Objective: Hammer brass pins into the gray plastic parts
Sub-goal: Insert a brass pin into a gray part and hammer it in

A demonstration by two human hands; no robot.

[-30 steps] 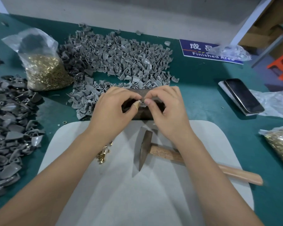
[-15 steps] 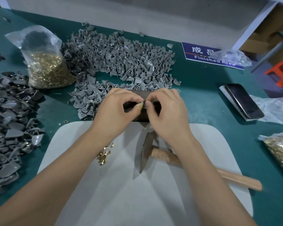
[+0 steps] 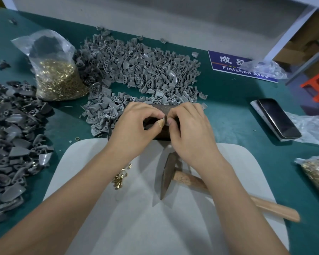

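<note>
My left hand (image 3: 134,126) and my right hand (image 3: 190,129) meet fingertip to fingertip over a dark metal block (image 3: 163,133) at the far edge of the white mat (image 3: 155,218). Both pinch a small gray plastic part between them; it is almost wholly hidden by my fingers, and any pin there cannot be seen. My left thumb wears a tan wrap. A hammer (image 3: 168,175) with a wooden handle lies on the mat under my right wrist. A small heap of loose brass pins (image 3: 120,178) sits on the mat beside my left forearm.
A big pile of gray parts (image 3: 140,70) lies behind the block, a darker pile (image 3: 9,140) at the left. Bags of brass pins stand at back left (image 3: 57,78) and right edge (image 3: 317,173). A phone (image 3: 278,120) and a blue "Finished Area" sign (image 3: 238,67) are at the right.
Both hands stay on the block with only slight finger shifts on the small part. The hammer and the pins have not moved; the view has shifted a little.
</note>
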